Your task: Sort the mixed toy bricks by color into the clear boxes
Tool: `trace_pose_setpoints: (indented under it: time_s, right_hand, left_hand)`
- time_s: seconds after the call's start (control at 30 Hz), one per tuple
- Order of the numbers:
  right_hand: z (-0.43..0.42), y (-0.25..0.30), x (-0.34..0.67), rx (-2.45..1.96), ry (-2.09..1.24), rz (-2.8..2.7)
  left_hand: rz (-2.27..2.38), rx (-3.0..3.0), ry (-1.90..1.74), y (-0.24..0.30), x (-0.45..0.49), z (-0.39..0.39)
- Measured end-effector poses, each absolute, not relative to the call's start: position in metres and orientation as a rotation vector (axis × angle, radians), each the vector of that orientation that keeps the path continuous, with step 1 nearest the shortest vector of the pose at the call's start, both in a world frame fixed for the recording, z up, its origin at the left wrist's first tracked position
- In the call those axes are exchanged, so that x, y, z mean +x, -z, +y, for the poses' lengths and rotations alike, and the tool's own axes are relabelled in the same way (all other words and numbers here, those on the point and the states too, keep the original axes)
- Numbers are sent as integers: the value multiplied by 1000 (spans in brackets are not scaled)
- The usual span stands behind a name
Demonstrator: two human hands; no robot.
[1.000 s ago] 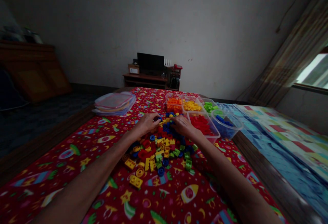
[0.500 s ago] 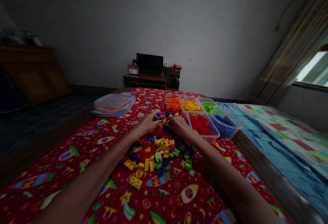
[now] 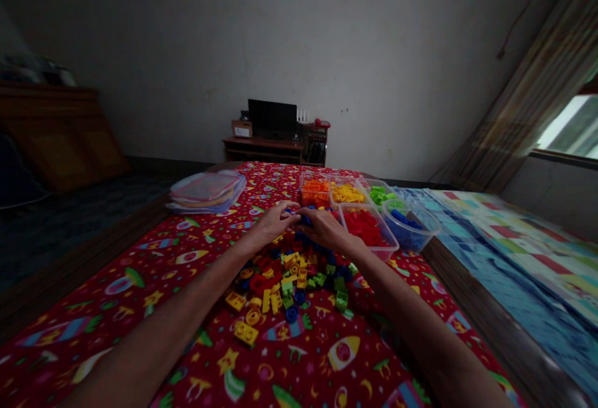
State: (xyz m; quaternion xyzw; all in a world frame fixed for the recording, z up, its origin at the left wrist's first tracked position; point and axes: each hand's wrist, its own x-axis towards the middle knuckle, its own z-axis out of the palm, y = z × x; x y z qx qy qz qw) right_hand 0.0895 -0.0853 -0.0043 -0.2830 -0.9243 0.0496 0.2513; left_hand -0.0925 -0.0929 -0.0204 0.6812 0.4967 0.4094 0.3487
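A loose pile of plastic toy bricks (image 3: 290, 265) in yellow, red, blue and green lies on the tabletop. Over its far part, my left hand (image 3: 275, 220) and my right hand (image 3: 324, 227) meet with fingertips almost touching. The fingers of both are bent and closed. Blue pieces (image 3: 306, 220) show between and beneath the fingertips; whether they are gripped or lie in the pile is unclear. Close to my right hand stands a clear tub of red bricks (image 3: 367, 228). A yellow brick (image 3: 246, 333) lies at the near edge of the pile.
Clear tubs of orange bricks (image 3: 315, 191), yellow bricks (image 3: 348, 194), green bricks (image 3: 380, 195) and a round tub of blue bricks (image 3: 406, 224) stand right of the pile. Stacked lids (image 3: 208, 190) lie at left on the red patterned cloth (image 3: 187, 283). A bed (image 3: 504, 258) adjoins at right.
My hands have drawn closer together, the right shifting slightly left, and their fingertips now nearly meet. Yellow pieces that showed between them are now covered.
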Motion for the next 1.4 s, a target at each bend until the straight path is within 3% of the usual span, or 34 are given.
trace_pose_setpoints:
  time_s: [0.3, 0.5, 0.67, 0.87, 1.1, 1.4]
  right_hand:
    - [-64, -28, 145, -1128, 124, -2281]
    - [-49, -42, 220, -1528, 389, -1986]
    - [-46, -40, 266, -1793, 418, -1862]
    - [-55, -42, 217, -1488, 389, -2000]
    - [-90, -11, 113, -1075, 49, -2572]
    - [-93, 11, 92, -1110, 2, -2852]
  left_hand:
    - [1501, 2441, -808, 30, -89, -102]
    - [1478, 2565, -734, 44, -89, -100]
    - [1592, 2536, -662, 44, -91, -94]
    - [1641, 2466, -628, 38, -90, -94]
    - [1599, 2343, -717, 26, -94, -97]
    - [1255, 1843, -1060, 31, -101, -83]
